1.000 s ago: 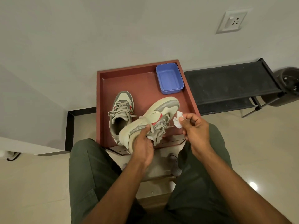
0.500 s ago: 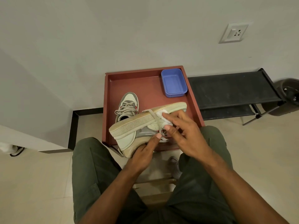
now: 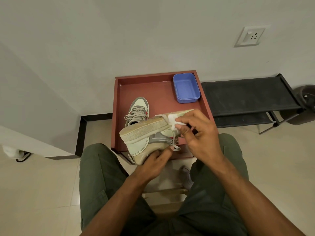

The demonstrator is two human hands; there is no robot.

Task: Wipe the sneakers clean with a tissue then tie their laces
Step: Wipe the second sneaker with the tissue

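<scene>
Pale wall and tiled floor behind red tray (image 3: 119, 106) at frame centre, left hand (image 3: 156, 160) gripping tipped sneaker (image 3: 144, 133) by its heel, right hand (image 3: 197, 132) pinching white tissue (image 3: 172, 120) against the sole edge, second sneaker (image 3: 138, 110) resting in the tray, blue container (image 3: 186, 87) upper right of it

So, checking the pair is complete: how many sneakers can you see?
2. One cream-and-grey sneaker is tipped on its side in the left hand, wiped by the right hand; the other stands on the red tray.
</scene>
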